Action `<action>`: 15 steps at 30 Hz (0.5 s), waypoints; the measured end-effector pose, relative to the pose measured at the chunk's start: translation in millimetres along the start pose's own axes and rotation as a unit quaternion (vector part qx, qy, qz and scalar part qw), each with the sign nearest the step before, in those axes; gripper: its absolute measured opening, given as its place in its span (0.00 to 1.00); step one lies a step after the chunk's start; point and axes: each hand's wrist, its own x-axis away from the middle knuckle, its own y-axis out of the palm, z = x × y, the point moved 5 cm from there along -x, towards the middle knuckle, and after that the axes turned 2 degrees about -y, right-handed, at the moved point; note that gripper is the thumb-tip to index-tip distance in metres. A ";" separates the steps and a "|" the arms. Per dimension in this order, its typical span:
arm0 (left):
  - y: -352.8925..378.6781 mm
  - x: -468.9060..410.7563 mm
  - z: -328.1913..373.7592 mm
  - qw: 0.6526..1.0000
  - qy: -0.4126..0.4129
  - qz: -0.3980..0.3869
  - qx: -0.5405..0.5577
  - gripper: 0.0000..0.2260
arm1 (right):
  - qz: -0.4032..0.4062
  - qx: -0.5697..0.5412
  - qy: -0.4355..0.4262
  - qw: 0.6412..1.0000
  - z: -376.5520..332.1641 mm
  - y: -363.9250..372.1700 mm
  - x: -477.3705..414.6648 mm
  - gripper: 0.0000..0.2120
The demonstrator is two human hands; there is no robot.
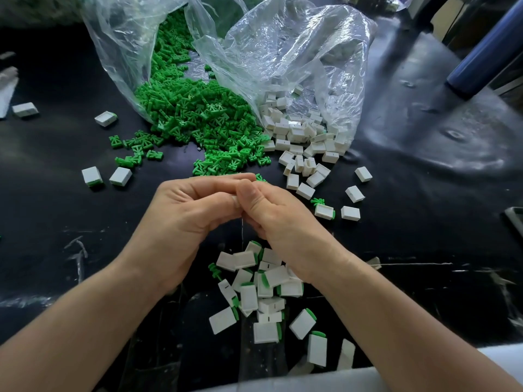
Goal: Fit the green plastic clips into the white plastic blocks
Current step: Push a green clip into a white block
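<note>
The main risk from here is a crooked fit. If the clip goes into the block tilted, or you press before it lines up with the slot, it may jam, bend or sit proud. You are working above the table [56, 154], not against it, so a slip could also flick a small part away. At 6 o'clock, just under your wrists, lies the heap of finished blocks [263, 290], showing green at their edges. A half-fitted piece dropped there would be hard to pick out again. The same goes for the loose green clips [198, 114] spilling from a clear bag [119, 66] at 12 o'clock, which run right up to your fingertips. The white blocks [300, 131] at 1 o'clock spill from a second bag [283, 46], and at the border the two heaps already touch.

Your left hand [184, 205] is curled, its fingers reaching across to the right with the thumb tucked beneath. Your right hand [271, 210] is bunched up against it, thumb on top. The fingertips of both meet at the centre of the view. What they close on is hidden, so I cannot tell whether either hand grasps a block, a clip or nothing. A few single blocks lie scattered at 3 and at 10 o'clock.
</note>
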 end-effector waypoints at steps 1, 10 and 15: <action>0.5 -0.1 0.2 1.000 0.000 0.000 0.006 0.09 | 0.001 0.007 -0.004 1.000 -0.6 0.4 -0.1 0.20; 1.7 1.3 3.2 1.000 -0.001 -0.006 0.020 0.09 | 0.025 0.014 -0.017 0.999 2.8 1.4 -1.5 0.22; 4.1 1.5 5.8 1.000 0.007 -0.026 0.010 0.09 | 0.008 0.031 -0.025 0.999 1.2 -0.5 -3.2 0.32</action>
